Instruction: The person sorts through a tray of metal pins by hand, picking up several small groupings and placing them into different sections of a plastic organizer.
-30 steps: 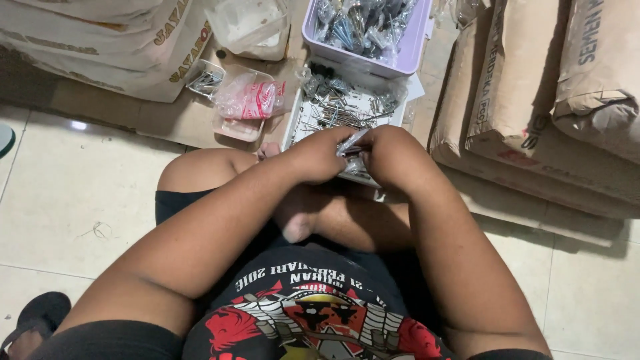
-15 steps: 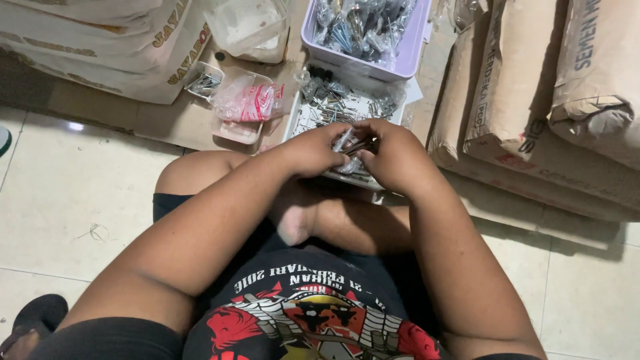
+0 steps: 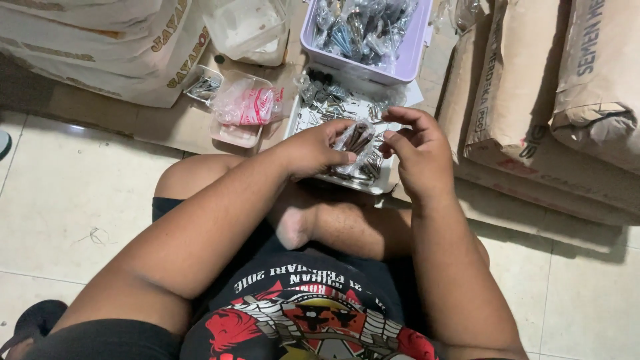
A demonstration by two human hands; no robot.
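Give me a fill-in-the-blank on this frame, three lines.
1. The left hand pinches a small clear ____ of screws.
2. The right hand is ____, fingers spread beside it.
3. The purple tub lies ____ the white tray from the person.

Missing: bag; open; beyond
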